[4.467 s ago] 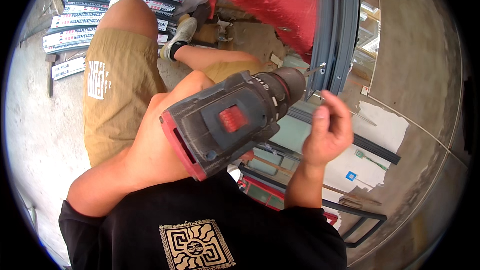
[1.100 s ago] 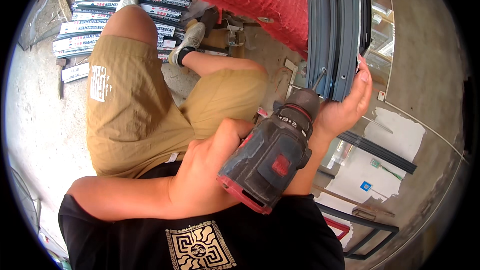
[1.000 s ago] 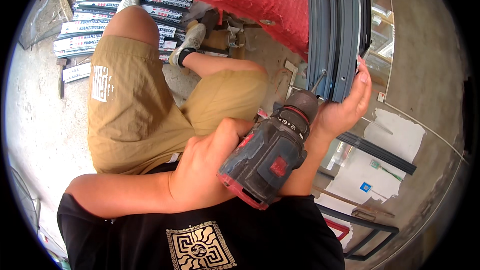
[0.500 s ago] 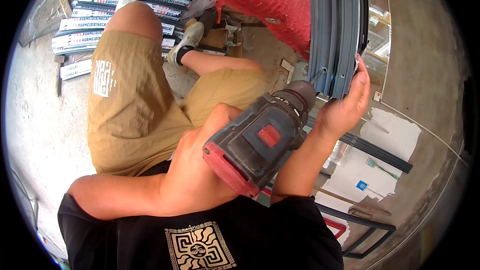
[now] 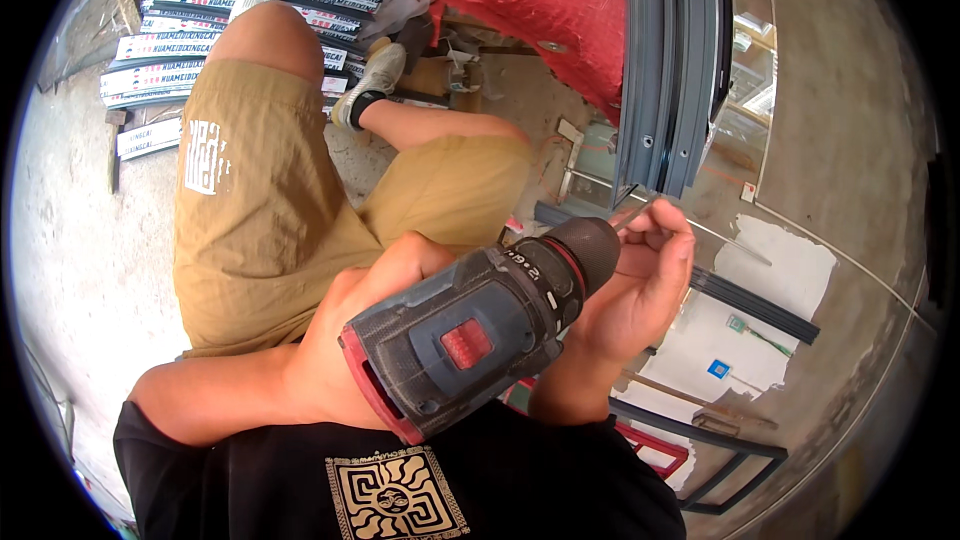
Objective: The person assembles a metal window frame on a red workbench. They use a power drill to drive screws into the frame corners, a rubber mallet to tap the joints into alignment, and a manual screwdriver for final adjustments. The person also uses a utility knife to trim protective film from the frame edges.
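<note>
Scuffed, matt plastic drill [image 5: 490, 318]

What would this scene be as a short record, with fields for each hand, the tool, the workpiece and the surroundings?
Left hand: wrapped round a power drill
Right hand: fingers curled at the drill bit; whether they grip it is unclear
Tool: dark drill body with red parts, bit pointing up and right in the picture
Workpiece: grey grooved profile, its near end just above the bit's tip in the picture
Surroundings: red cloth left of the profile; white-and-dark strips lying at upper left
</note>
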